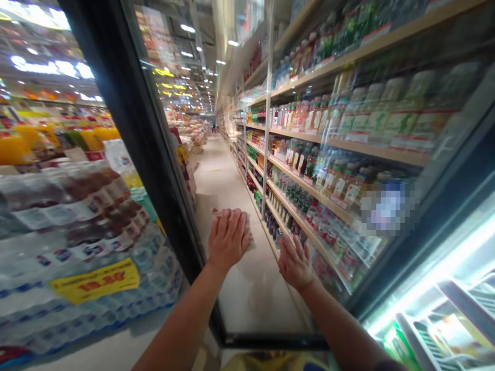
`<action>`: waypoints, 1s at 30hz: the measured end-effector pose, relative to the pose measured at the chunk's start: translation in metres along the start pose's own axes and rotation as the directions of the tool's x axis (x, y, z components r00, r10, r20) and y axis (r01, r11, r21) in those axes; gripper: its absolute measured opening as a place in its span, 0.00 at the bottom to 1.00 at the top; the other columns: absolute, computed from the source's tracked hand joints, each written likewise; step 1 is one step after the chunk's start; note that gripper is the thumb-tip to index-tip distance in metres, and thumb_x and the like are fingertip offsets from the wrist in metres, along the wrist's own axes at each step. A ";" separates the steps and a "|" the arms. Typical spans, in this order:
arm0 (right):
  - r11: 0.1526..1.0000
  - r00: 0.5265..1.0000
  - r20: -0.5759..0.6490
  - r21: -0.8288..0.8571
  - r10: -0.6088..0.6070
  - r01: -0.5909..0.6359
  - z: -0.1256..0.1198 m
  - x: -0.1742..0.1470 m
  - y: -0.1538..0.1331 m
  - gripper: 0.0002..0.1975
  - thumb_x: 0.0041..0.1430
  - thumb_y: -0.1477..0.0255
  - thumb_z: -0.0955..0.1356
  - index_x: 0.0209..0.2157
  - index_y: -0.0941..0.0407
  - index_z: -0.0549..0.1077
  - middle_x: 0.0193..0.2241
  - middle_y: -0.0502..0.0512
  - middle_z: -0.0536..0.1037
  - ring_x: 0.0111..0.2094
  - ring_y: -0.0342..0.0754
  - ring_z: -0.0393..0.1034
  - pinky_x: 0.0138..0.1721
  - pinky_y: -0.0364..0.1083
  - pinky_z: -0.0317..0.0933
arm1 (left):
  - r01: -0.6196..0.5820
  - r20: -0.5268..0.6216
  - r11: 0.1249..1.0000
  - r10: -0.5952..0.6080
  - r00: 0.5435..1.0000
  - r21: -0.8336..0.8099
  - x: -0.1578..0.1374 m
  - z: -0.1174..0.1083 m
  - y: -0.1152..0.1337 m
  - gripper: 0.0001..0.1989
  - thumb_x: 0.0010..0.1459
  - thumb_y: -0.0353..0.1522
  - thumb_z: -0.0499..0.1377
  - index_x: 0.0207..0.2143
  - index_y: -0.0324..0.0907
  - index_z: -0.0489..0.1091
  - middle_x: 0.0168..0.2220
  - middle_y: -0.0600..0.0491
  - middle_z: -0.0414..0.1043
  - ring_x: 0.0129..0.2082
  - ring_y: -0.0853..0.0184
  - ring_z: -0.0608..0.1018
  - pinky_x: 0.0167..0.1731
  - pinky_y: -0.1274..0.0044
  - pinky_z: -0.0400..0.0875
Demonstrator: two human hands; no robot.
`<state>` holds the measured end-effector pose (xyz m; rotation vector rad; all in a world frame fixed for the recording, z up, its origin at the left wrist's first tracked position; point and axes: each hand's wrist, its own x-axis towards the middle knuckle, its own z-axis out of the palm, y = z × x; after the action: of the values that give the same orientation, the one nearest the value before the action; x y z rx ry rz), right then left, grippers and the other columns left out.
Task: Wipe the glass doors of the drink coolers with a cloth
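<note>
A yellow price tag (95, 281) at lower left, on the stacked bottle packs (77, 226), carries red digits reading roughly "18.90", while bottle labels and shelf tags elsewhere are too blurred to read.

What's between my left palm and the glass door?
In the head view, a pale cloth sits between the left hand and the glass door.
</note>
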<state>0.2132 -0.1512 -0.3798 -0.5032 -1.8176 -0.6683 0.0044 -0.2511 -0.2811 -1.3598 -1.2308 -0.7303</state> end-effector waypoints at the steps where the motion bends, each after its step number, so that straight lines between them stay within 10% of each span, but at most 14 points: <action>1: 1.000 1.000 0.000 0.000 0.002 -0.002 0.000 0.000 0.000 0.24 0.64 0.70 0.62 0.60 0.55 0.71 0.56 0.58 0.77 0.68 0.51 0.57 0.73 0.54 0.34 | 0.003 -0.006 1.000 -0.003 1.000 0.002 0.012 -0.003 -0.009 0.32 0.66 0.35 0.53 0.70 0.36 0.53 0.65 0.41 0.61 0.72 0.56 0.48 0.70 0.62 0.44; 6: 0.999 1.000 -0.022 0.029 0.014 -0.014 0.001 0.000 -0.003 0.24 0.63 0.72 0.62 0.60 0.58 0.71 0.54 0.60 0.78 0.69 0.51 0.54 0.72 0.55 0.35 | 0.207 0.014 0.978 -0.207 0.978 0.010 0.084 -0.019 -0.046 0.36 0.66 0.33 0.50 0.72 0.34 0.42 0.71 0.39 0.44 0.73 0.53 0.42 0.69 0.55 0.45; 14: 0.999 1.000 -0.019 0.051 0.019 -0.018 -0.002 0.000 -0.003 0.27 0.63 0.72 0.62 0.63 0.58 0.67 0.54 0.61 0.78 0.69 0.51 0.53 0.72 0.54 0.35 | 0.003 0.031 1.000 -0.003 1.000 0.008 0.015 -0.010 0.006 0.29 0.67 0.34 0.51 0.68 0.34 0.56 0.65 0.40 0.62 0.72 0.54 0.46 0.70 0.61 0.43; 22: 0.999 0.999 0.002 0.024 0.047 -0.047 -0.001 -0.001 -0.006 0.31 0.63 0.73 0.61 0.68 0.57 0.60 0.57 0.59 0.76 0.69 0.52 0.54 0.72 0.55 0.37 | 0.166 0.004 0.985 -0.167 0.986 0.036 0.096 -0.023 -0.043 0.34 0.67 0.36 0.50 0.71 0.33 0.46 0.71 0.40 0.47 0.73 0.54 0.43 0.70 0.59 0.42; 30: 0.995 0.999 0.002 0.088 0.043 -0.043 -0.010 0.005 -0.008 0.31 0.66 0.73 0.61 0.69 0.57 0.55 0.58 0.59 0.75 0.71 0.50 0.49 0.73 0.54 0.34 | -0.089 0.092 0.995 0.094 0.991 -0.053 0.023 -0.009 0.027 0.27 0.69 0.39 0.51 0.66 0.40 0.61 0.64 0.45 0.64 0.71 0.56 0.53 0.70 0.62 0.40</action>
<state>0.2138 -0.1638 -0.3740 -0.4827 -1.8227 -0.5566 0.0381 -0.2498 -0.2667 -1.4954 -1.2226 -0.6411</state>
